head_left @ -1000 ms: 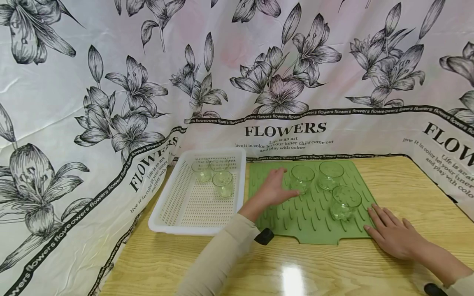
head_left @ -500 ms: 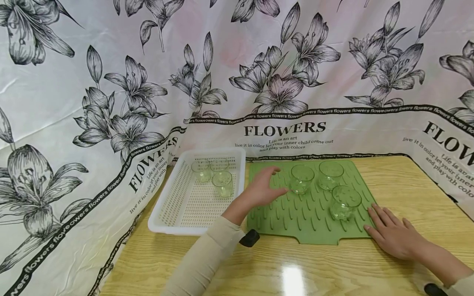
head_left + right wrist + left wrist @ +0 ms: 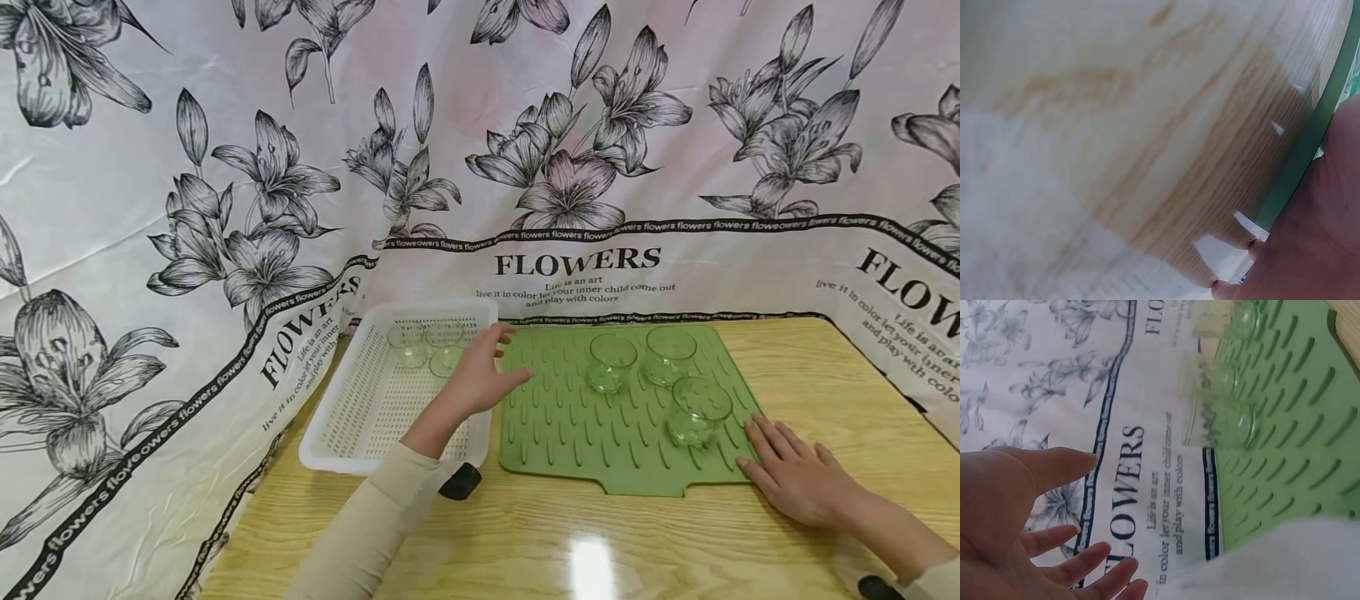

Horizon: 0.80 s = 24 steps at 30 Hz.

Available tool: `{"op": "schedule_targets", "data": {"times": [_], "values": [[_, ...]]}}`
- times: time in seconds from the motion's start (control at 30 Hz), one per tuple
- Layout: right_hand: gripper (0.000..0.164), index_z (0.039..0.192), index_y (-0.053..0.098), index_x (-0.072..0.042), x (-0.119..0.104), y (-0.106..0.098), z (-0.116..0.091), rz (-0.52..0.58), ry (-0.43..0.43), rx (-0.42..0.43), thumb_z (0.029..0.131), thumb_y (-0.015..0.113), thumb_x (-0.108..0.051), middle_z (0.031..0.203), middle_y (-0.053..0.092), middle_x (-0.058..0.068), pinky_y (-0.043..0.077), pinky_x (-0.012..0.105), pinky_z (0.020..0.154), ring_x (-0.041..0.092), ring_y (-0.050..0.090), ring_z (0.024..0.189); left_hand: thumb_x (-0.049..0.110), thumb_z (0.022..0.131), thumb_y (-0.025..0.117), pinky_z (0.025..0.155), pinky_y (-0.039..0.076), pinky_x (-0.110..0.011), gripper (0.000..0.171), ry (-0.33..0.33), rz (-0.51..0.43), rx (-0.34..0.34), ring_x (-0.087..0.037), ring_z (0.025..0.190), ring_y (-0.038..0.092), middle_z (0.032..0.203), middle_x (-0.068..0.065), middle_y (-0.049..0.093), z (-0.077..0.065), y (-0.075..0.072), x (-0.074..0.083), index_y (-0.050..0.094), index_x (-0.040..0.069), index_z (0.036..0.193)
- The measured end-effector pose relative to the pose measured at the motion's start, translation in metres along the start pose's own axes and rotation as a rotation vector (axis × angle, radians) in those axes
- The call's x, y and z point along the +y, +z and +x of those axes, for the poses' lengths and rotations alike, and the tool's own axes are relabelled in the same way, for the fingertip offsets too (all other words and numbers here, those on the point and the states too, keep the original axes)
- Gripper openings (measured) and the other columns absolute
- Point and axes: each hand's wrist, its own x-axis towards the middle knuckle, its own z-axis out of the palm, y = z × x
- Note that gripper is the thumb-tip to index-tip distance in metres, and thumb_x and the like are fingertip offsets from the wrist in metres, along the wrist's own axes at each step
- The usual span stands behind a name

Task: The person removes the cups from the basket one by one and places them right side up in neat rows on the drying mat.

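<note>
My left hand (image 3: 480, 377) hovers over the right rim of the white plastic basket (image 3: 330, 433), empty, its thumb and fingers spread apart. Behind it, three clear glasses stand in the basket; the nearest glass (image 3: 444, 362) is partly covered by the hand. On the green drying mat (image 3: 555, 433) stand three more clear glasses: a left one (image 3: 611, 367), a back one (image 3: 670, 357) and a front one (image 3: 699, 414). My right hand (image 3: 798, 475) lies flat on the table, its fingertips at the mat's right edge. In the left wrist view the left hand (image 3: 1004, 519) holds nothing.
The wooden table (image 3: 525, 542) carries the basket and mat side by side. A white flower-printed cloth (image 3: 420, 167) hangs behind and along both sides, close to the back of the basket and mat.
My left hand has drawn leftward, away from the left glass on the mat, to the basket's rim. That glass stays standing on the mat. My right hand has not moved.
</note>
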Motion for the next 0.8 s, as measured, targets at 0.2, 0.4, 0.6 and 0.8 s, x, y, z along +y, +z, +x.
{"op": "schedule_targets", "data": {"times": [0.2,0.4,0.6,0.8], "values": [[0.073,0.158,0.016,0.011,0.001,0.002,0.000,0.002,0.004,0.004,0.112,0.033,-0.043,0.163,0.013,0.035,0.013,0.086,0.103,0.060,0.013,0.145,0.023,0.093,0.075,0.102,0.050,-0.056,0.075,-0.043,0.017,0.083,-0.041,0.134,0.049,0.149,-0.019,0.047,-0.005,-0.018,-0.014,0.037,0.007,0.155],[0.072,0.157,0.018,0.012,0.002,0.002,0.000,0.002,0.003,0.011,0.112,0.033,-0.042,0.163,0.014,0.035,0.014,0.085,0.102,0.060,0.014,0.145,0.025,0.090,0.078,0.104,0.049,-0.055,0.076,-0.130,-0.001,0.143,-0.041,0.133,0.050,0.146,-0.019,0.049,-0.007,-0.031,-0.029,0.039,0.004,0.152],[0.072,0.157,0.018,0.011,0.002,0.001,-0.001,0.003,0.003,0.010,0.112,0.033,-0.042,0.163,0.014,0.035,0.014,0.085,0.102,0.060,0.014,0.145,0.024,0.090,0.078,0.107,0.046,-0.056,0.078,-0.198,-0.017,0.166,-0.043,0.135,0.047,0.147,-0.022,0.047,-0.004,-0.039,-0.041,0.037,0.002,0.153],[0.073,0.158,0.017,0.011,0.001,0.000,0.000,0.003,0.003,0.006,0.112,0.034,-0.043,0.163,0.015,0.035,0.013,0.085,0.102,0.061,0.014,0.145,0.026,0.089,0.077,0.112,0.041,-0.058,0.084,-0.270,-0.042,0.152,-0.044,0.140,0.042,0.153,-0.024,0.042,0.002,-0.049,-0.054,0.032,0.002,0.156]]}}
